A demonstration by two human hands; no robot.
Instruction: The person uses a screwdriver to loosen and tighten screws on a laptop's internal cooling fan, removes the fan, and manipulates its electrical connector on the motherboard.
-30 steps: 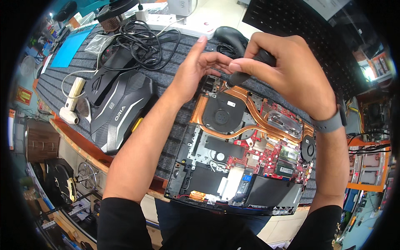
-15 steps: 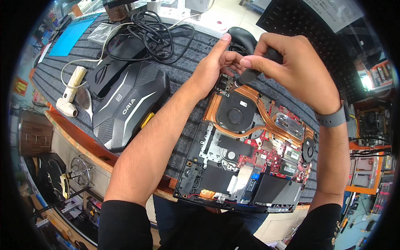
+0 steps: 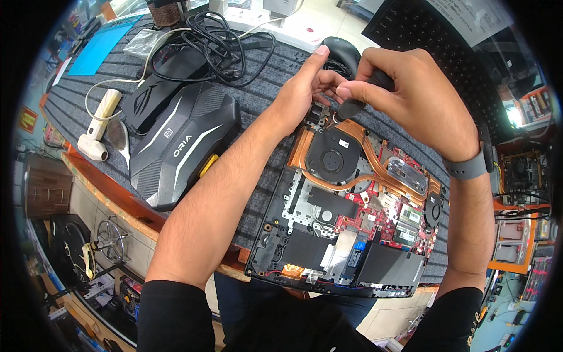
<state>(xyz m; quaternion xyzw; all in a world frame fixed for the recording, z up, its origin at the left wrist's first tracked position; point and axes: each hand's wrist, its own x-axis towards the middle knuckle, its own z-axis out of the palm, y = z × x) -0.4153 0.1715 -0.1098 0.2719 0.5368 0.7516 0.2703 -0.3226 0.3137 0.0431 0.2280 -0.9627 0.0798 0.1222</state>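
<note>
An opened laptop base [image 3: 311, 249] lies on the striped grey mat, its red circuit board, copper heat pipes [image 3: 343, 189] and black cooling fan [image 3: 332, 159] exposed. My right hand [image 3: 413, 97] is closed round a black screwdriver [image 3: 352, 109]. The screwdriver tilts down with its tip at the laptop's far left corner, beside the fan. My left hand [image 3: 298, 97] is at the same corner, thumb stretched up and fingers loosely curled behind the hinge [image 3: 316, 114]. Nothing shows in the left hand; its fingertips are partly hidden.
Left of my forearm lies a grey-black hard case [image 3: 182, 144] with a yellow latch. Beyond it are a coiled black cable [image 3: 226, 44] and a dark box [image 3: 155, 97]. A white handheld device [image 3: 99, 123] and a brush [image 3: 119, 141] sit farther left. A mouse [image 3: 343, 51] and keyboard [image 3: 431, 58] are at the back.
The screwdriver and right hand have shifted only very slightly at the same corner. Both hands keep nearly the same pose, and the laptop stays put.
</note>
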